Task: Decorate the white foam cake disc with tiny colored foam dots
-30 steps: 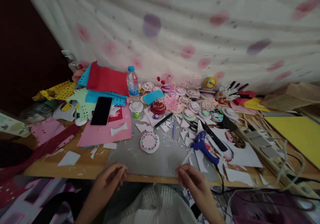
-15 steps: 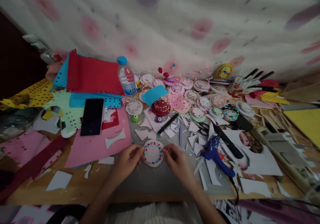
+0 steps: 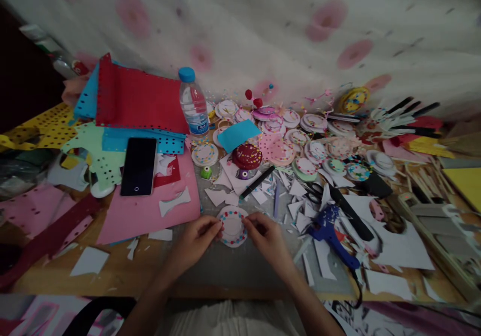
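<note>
Between my two hands is a small round white disc (image 3: 233, 228), its edge ringed with red and blue dots. My left hand (image 3: 201, 236) pinches its left edge between thumb and fingers. On the opposite edge, the thumb and fingers of my right hand (image 3: 263, 231) are closed as well. The disc is held over a grey mat (image 3: 221, 271) near the front of the table. Just beyond it lie white paper scraps (image 3: 218, 197), a black pen (image 3: 257, 182) and a dark red dotted round piece (image 3: 247, 156).
A blue glue gun (image 3: 334, 238) with a cord lies to the right, close to scissors (image 3: 314, 194). At left are a phone (image 3: 139, 166) on pink sheet (image 3: 120, 221) and a water bottle (image 3: 194, 103). Several decorated discs (image 3: 313, 123) crowd the back, beside a cup of pens (image 3: 379, 125).
The camera view has shifted slightly. Both hands still hold the disc by its edges, and my right fingertips sit a little further up its right edge.
</note>
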Tool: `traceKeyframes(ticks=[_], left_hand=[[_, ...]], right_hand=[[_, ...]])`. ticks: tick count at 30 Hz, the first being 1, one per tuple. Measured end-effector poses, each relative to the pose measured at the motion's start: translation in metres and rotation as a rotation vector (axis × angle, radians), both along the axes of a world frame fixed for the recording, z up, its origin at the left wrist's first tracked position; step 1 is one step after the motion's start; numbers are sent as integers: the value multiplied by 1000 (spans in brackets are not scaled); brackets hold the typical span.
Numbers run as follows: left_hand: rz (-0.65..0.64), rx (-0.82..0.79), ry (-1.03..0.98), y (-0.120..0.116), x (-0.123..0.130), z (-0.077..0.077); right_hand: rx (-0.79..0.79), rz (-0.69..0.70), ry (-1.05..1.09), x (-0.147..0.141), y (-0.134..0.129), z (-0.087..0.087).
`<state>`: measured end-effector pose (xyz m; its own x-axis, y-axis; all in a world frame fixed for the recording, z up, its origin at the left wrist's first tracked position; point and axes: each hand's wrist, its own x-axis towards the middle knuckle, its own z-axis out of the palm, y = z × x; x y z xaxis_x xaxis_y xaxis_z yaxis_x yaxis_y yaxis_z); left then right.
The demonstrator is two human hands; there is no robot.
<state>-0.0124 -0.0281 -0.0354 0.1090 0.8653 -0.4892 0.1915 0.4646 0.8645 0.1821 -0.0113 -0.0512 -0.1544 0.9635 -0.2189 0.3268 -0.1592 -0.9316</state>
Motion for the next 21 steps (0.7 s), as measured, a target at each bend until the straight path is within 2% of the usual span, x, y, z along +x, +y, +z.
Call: traceKeyframes(ticks=[5, 14, 21], left_hand=[[-4, 54, 11, 0, 2, 4], [-16, 84, 5, -3, 3, 3], [-44, 121, 29, -5, 3, 0]], right_hand=[[17, 9, -19, -2, 0, 4], [49, 24, -118, -4, 0, 6], [85, 34, -114, -6, -1, 3]])
